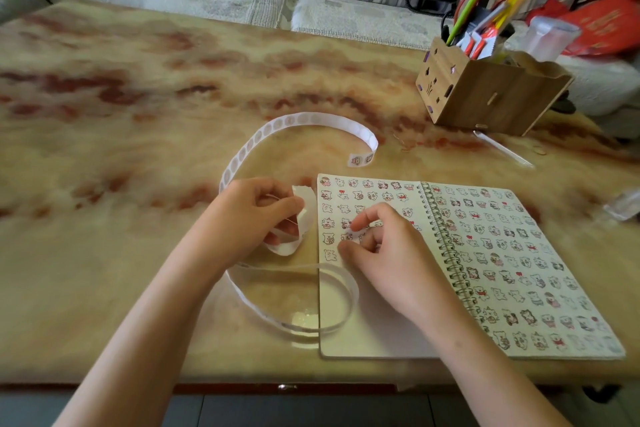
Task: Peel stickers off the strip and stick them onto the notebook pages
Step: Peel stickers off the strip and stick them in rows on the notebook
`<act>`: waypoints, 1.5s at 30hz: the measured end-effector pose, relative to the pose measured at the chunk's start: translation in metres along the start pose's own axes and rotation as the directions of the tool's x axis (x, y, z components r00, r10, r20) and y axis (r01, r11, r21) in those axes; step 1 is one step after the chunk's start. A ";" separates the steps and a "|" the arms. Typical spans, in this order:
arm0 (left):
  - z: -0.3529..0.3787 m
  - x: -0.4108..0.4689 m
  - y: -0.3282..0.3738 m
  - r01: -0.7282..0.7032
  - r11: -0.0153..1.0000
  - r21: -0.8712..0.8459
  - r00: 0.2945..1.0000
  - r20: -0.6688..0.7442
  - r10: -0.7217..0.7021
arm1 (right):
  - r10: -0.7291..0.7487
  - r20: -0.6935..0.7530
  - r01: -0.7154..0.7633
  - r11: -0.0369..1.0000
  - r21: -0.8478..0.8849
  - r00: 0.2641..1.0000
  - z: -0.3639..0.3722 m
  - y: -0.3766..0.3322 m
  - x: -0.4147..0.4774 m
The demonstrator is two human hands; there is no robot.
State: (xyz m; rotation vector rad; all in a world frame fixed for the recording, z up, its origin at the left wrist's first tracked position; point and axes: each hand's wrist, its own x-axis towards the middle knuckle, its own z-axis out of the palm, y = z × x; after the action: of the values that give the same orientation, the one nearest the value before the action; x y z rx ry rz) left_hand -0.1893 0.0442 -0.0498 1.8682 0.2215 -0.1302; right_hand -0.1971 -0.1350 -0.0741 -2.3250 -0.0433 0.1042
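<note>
Left hand [249, 215] around strip [301, 118], right hand [391, 253] on notebook [363, 333] page

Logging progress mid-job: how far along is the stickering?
Done: right page filled, top rows of left page too. In hand: left hand grips the strip, right hand pinches a sticker at the left page. Left: its bare lower half; the strip's far end shows stickers.

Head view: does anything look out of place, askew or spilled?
Nothing spilled. Only the sticker strip looks untidy: held in the left hand, it sprawls in loose loops across the table, one loop lying over the lower left corner of the notebook.
</note>
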 end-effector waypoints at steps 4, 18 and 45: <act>0.000 0.000 0.000 -0.002 1.000 0.000 1.000 -0.002 0.002 | 0.014 0.004 -0.014 1.000 0.000 1.000 0.002 -0.003 0.001; 0.000 -0.001 0.001 -0.022 1.000 -0.010 1.000 -0.021 0.022 | -0.010 0.014 0.011 0.998 -0.062 1.000 0.001 -0.002 0.001; 0.000 -0.004 0.008 -0.181 0.958 -0.224 0.983 -0.033 0.178 | -0.218 -0.103 0.239 0.812 0.532 0.971 -0.002 -0.033 -0.004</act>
State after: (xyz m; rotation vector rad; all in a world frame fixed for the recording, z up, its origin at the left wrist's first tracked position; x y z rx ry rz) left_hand -0.1918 0.0416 -0.0413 1.6532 0.0707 0.0314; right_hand -0.2005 -0.1141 -0.0488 -1.7332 -0.2445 -0.0470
